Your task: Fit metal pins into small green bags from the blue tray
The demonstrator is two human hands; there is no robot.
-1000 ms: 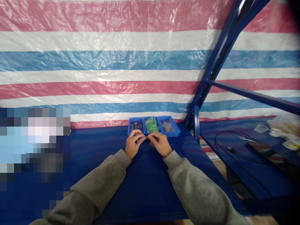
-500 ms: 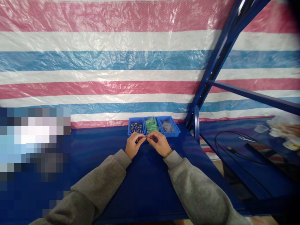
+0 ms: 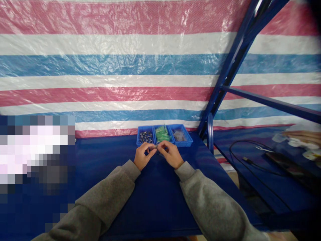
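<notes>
In front of the blue bins, my left hand (image 3: 143,156) and my right hand (image 3: 171,154) meet, each with thumb and forefinger pinched. Between their fingertips is a small grey metallic piece (image 3: 156,146), too small to name exactly and partly covered by the fingers. Just beyond the left hand, the left bin (image 3: 137,137) holds many small dark and silver metal parts. Green pieces (image 3: 162,133) fill the middle compartment, behind the fingertips. Beyond my right hand, the right bin (image 3: 187,143) contains translucent plastic pieces (image 3: 179,135).
The bins stand on a blue tabletop (image 3: 150,204) against a striped plastic sheet (image 3: 112,90). A blue metal frame (image 3: 217,95) rises at the right. Past it, a second blue surface carries a black cable (image 3: 260,167), a dark flat object (image 3: 283,164) and clear plastic (image 3: 303,130). The far left is pixelated.
The small metallic piece shows more between my fingertips and sits at a different tilt. Both hands stay in nearly the same spot.
</notes>
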